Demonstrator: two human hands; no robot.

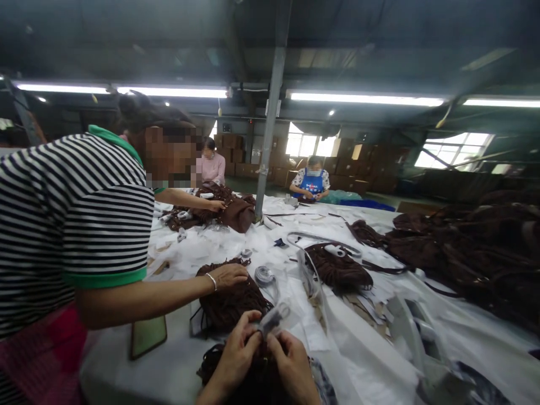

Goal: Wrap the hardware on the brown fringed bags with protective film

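L hand [240,350] & R hand [292,357] pinch a clear plastic bit [275,318], near side of bench [109,368].
Grip: L fingers hold its left side, R fingers its low end; a dark brown thing [211,360] sits under both hands. Just past them, a brown fringy bag [228,309] w/ a co-worker's hand [230,275] on top; that person [105,208] leans in from left, in a stripy top. A clear roll [265,275] is just right of that bag. More right: another brown bag [337,270] w/ a white bit on it, then a big brown pile [472,253]. Far: grey post [270,124], 2 more ppl, 1 w/ blue apron [312,183], brown boxes behind.
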